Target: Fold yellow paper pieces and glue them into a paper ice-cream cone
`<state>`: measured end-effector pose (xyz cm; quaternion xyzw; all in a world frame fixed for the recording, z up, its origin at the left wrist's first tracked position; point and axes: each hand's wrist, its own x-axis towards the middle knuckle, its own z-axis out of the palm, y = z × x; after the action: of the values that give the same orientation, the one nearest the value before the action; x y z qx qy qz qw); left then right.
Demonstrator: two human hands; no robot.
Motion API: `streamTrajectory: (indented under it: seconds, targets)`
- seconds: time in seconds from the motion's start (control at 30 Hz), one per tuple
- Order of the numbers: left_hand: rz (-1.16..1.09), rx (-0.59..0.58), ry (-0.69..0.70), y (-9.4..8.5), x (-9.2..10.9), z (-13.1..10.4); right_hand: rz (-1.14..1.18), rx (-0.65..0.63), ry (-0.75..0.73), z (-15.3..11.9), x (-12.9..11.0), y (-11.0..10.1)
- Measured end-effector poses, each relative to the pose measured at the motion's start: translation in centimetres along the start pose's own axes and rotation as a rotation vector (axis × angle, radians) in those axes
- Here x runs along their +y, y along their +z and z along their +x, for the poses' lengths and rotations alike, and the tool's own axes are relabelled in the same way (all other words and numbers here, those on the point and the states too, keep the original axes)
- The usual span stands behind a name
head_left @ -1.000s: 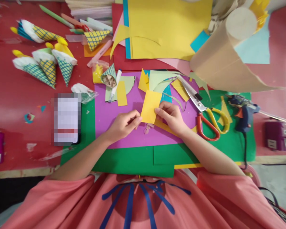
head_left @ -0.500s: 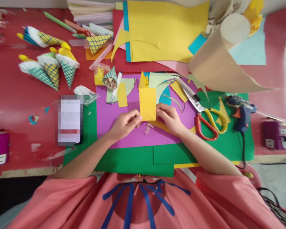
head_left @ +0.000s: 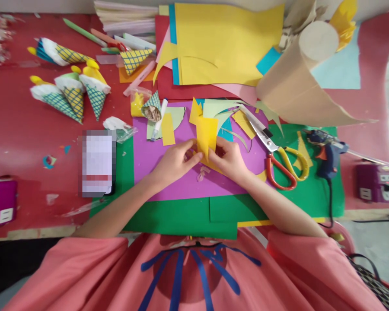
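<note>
A small piece of yellow paper (head_left: 207, 131) is held upright between my two hands, its lower end bent toward a point. My left hand (head_left: 178, 160) pinches its lower left side, and my right hand (head_left: 229, 159) grips the lower right. Beneath them lies a purple sheet (head_left: 168, 183) on top of green sheets (head_left: 178, 218). Just beyond the held paper are pale green paper scraps (head_left: 218, 106) and a yellow scrap (head_left: 195, 111). Scissors (head_left: 272, 149) with one red and one yellow handle rest to the right of my right hand.
A glue gun (head_left: 330, 160) lies at the right. Behind it stands a rolled brown paper (head_left: 291, 77). Yellow sheets (head_left: 230, 43) are stacked at the back. Several decorated paper cones (head_left: 95, 93) sit at the back left, and a blurred-out phone (head_left: 97, 164) is at the left.
The yellow paper was flat and facing me; now its lower part is bent inward to a point. Both hands have closed in toward its lower end.
</note>
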<state>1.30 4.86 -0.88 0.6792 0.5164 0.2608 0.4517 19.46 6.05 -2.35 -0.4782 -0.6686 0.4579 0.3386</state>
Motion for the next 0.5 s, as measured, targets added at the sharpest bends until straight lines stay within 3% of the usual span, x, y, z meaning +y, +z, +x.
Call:
streamTrajectory:
  seconds: [0.1,0.23,0.4,0.5]
  targets:
    - [-0.020,-0.026,0.016,0.1,-0.1,0.3,-0.096,0.019,-0.063,0.1,-0.1,0.4]
    - [-0.042,0.093,0.048,0.7,-0.7,0.2,-0.083,-0.043,-0.109,-0.2,0.1,0.9]
    - [-0.139,0.286,-0.061,0.7,-1.6,0.1,0.172,-0.059,-0.010,-0.3,0.6,0.6]
    - [-0.201,0.337,-0.121,0.4,-1.7,0.3,0.359,-0.049,0.054,0.0,0.8,0.3]
